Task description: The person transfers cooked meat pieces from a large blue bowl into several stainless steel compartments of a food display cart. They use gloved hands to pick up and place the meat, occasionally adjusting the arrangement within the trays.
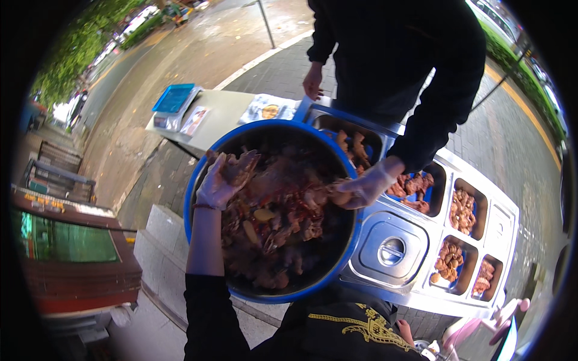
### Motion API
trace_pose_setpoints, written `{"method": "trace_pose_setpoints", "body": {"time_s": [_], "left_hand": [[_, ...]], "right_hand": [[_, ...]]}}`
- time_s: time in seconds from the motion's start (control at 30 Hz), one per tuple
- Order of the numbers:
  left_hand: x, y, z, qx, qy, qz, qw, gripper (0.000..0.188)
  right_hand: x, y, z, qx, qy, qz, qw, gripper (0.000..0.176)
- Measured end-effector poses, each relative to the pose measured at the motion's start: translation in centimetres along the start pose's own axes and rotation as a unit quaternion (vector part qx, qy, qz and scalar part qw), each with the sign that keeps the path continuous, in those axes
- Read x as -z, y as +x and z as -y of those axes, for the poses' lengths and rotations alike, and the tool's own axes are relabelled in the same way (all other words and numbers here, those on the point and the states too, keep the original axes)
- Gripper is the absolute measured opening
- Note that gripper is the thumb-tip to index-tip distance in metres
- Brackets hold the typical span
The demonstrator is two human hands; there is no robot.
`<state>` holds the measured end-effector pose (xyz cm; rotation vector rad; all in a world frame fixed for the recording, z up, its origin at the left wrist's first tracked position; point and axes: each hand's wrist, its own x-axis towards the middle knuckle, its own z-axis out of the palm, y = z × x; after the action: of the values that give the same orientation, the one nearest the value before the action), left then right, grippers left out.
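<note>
My left hand (212,187), in a clear plastic glove, grips a pale brown piece of cooked meat (239,169) over the left side of a large round basin (188,198) with a blue rim. Inside the basin, steam drifts over braised meat pieces (280,237), red chillies and yellowish slices (263,215). Beside my dark jacket with gold embroidery, at the lower right, a small patch of skin seems to be my right hand (405,333); most of it is hidden. Across from me, another person's gloved hand (368,185) holds a rounded piece of meat over the basin's right side.
A steel serving counter (417,300) holds several meat-filled trays (463,212) and a lidded pan (388,248). Behind the basin, a pale table (221,108) carries a blue-topped scale (174,98) and a printed bag (268,108). The other person (384,67) stands against the counter.
</note>
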<state>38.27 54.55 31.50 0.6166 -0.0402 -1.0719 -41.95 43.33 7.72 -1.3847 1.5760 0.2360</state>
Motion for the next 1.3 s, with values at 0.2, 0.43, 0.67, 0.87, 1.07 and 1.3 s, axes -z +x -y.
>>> {"method": "trace_pose_setpoints", "body": {"time_s": [0.2,0.43,0.67,0.87,1.07,1.3], "left_hand": [[-1.9,4.9,2.3,0.052,-0.041,-0.075,0.995,0.011],[-9.1,15.4,10.1,0.163,0.036,0.013,0.986,0.013],[-9.2,28.5,23.0,0.259,0.237,-0.115,0.929,0.027],[-6.8,35.5,28.2,0.199,0.634,-0.094,0.741,0.025],[-6.1,37.5,28.4,0.140,0.855,-0.047,0.498,0.024],[-12.4,31.7,27.0,-0.007,0.871,0.037,0.489,0.025]], "right_hand": [[-1.4,-1.9,0.3,-0.044,0.030,-0.029,0.998,0.033],[-1.8,-4.2,1.8,-0.125,0.102,-0.013,0.987,0.026],[-2.4,-5.7,2.9,-0.153,0.105,-0.021,0.982,0.030],[-2.6,-6.7,2.9,-0.197,0.184,-0.044,0.962,0.025],[-1.7,-7.6,3.9,-0.212,0.227,-0.034,0.950,0.023],[-1.5,-4.5,2.0,-0.142,0.133,-0.003,0.981,0.026]]}}
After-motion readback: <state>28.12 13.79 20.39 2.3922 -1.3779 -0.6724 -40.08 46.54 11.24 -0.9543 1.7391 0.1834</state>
